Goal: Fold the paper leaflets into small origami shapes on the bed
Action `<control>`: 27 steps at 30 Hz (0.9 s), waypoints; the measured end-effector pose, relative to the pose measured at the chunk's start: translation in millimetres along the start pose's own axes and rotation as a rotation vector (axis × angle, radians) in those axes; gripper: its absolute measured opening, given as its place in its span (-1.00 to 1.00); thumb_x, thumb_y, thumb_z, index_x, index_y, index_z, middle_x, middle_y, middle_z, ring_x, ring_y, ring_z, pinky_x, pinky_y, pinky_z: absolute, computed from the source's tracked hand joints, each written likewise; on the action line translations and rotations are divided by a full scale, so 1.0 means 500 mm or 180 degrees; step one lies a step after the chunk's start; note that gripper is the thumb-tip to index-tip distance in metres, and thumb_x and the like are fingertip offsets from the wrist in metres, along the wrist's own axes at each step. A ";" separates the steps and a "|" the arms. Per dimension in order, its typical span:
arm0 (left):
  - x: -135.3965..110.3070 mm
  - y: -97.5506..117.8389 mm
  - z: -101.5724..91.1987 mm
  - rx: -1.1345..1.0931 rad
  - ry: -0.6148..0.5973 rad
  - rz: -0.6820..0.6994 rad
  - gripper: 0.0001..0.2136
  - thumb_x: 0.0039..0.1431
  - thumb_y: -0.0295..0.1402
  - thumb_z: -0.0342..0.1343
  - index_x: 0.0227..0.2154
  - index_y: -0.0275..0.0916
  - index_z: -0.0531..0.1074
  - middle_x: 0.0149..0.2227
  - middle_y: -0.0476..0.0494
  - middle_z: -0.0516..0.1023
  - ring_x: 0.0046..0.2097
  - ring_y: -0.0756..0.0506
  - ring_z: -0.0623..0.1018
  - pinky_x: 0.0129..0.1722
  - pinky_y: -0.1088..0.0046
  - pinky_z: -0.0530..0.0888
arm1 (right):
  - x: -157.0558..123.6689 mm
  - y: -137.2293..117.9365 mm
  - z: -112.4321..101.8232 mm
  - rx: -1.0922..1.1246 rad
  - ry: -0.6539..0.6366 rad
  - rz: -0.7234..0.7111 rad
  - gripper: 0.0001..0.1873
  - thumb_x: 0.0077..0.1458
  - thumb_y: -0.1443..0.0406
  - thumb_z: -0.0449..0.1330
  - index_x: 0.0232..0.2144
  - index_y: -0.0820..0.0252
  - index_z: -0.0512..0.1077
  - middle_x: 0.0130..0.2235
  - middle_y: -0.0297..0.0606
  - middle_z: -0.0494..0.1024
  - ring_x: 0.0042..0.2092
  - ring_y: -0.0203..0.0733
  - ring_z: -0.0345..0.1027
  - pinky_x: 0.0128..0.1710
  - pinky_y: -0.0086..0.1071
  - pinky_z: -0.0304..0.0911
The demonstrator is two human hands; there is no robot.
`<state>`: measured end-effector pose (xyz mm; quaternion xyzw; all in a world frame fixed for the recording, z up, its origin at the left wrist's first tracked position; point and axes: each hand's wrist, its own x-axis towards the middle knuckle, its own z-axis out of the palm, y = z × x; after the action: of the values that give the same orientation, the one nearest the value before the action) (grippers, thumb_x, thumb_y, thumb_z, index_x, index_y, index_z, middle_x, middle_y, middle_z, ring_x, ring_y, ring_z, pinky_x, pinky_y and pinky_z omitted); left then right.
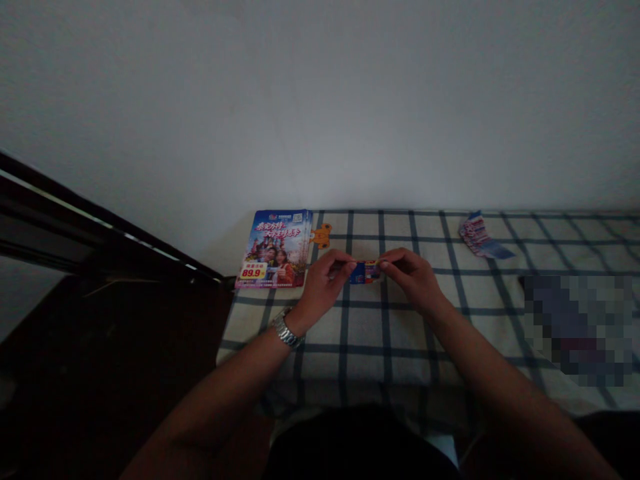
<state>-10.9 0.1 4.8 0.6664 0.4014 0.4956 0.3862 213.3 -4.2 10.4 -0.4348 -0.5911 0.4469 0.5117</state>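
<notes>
Just below and right of the frame's centre, pinching a small printed paper [365,273], blue with purple and yellow, between thumb and fingertips: by its left end with the left hand [325,282], by its right end with the right hand [413,275]. Wearing a metal watch [287,329] on the left wrist. Left of centre, lying flat on a checked cloth [365,333], a stack of printed leaflets [273,250] marked "89.9"; just right of it, an orange animal-shaped piece [321,236]. Toward the right, a pleated paper [483,239] in blue, red and white. At lower right, a pixelated object [580,327], too obscured to name.
</notes>
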 end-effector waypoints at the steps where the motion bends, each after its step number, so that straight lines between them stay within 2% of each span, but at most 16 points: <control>1: 0.000 0.001 0.000 -0.0001 -0.0006 0.0001 -0.82 0.38 -0.18 0.20 -0.21 -0.18 0.49 -0.25 -0.04 0.59 -0.22 -0.03 0.61 -0.22 0.48 0.57 | 0.000 0.001 0.000 0.0020 -0.0010 -0.0013 -0.74 0.16 0.04 0.41 -0.31 0.07 0.56 -0.31 -0.29 0.62 -0.25 -0.15 0.51 -0.19 -0.24 0.46; 7: 0.002 0.007 0.000 -0.0038 -0.0001 0.0005 -0.83 0.38 -0.19 0.21 -0.23 -0.18 0.49 -0.27 -0.02 0.58 -0.24 -0.01 0.61 -0.23 0.50 0.55 | 0.003 0.007 0.000 0.0213 -0.0159 -0.0223 -0.81 0.21 0.12 0.39 -0.35 0.06 0.54 -0.28 -0.31 0.60 -0.21 -0.19 0.48 -0.14 -0.28 0.43; 12: 0.000 0.006 0.000 -0.0050 -0.0034 -0.0074 -0.81 0.37 -0.16 0.20 -0.22 -0.18 0.48 -0.26 -0.02 0.59 -0.24 -0.02 0.61 -0.25 0.50 0.55 | 0.002 0.004 -0.001 0.0269 -0.0200 -0.0202 -0.84 0.22 0.14 0.38 -0.33 0.05 0.56 -0.26 -0.31 0.60 -0.19 -0.20 0.48 -0.13 -0.29 0.43; 17: 0.001 0.001 0.001 -0.0083 -0.0009 -0.0113 -0.79 0.36 -0.13 0.21 -0.23 -0.18 0.49 -0.26 -0.03 0.59 -0.23 -0.04 0.62 -0.22 0.47 0.57 | 0.001 -0.003 -0.001 0.0081 -0.0061 -0.0041 -0.79 0.18 0.07 0.40 -0.32 0.04 0.59 -0.28 -0.31 0.64 -0.22 -0.16 0.52 -0.16 -0.26 0.45; 22: 0.002 -0.009 -0.002 -0.0083 0.0058 -0.0158 -0.77 0.35 -0.11 0.21 -0.22 -0.18 0.49 -0.27 -0.05 0.60 -0.23 -0.05 0.62 -0.23 0.44 0.58 | 0.002 0.001 -0.002 -0.0080 0.0051 0.0192 -0.69 0.15 -0.02 0.39 -0.26 0.05 0.61 -0.24 -0.26 0.69 -0.17 -0.08 0.57 -0.08 -0.17 0.50; 27: 0.001 -0.012 -0.004 -0.0074 0.0033 -0.0147 -0.78 0.35 -0.12 0.21 -0.21 -0.18 0.49 -0.25 -0.06 0.61 -0.22 -0.04 0.62 -0.22 0.45 0.58 | 0.003 0.003 -0.001 -0.0075 0.0123 0.0152 -0.68 0.10 -0.01 0.42 -0.27 0.06 0.58 -0.27 -0.27 0.66 -0.21 -0.11 0.55 -0.13 -0.20 0.49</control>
<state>-13.5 3.3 -0.1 0.6498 0.4129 0.4946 0.4033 213.7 -2.5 9.1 -0.4632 -0.5757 0.4436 0.5071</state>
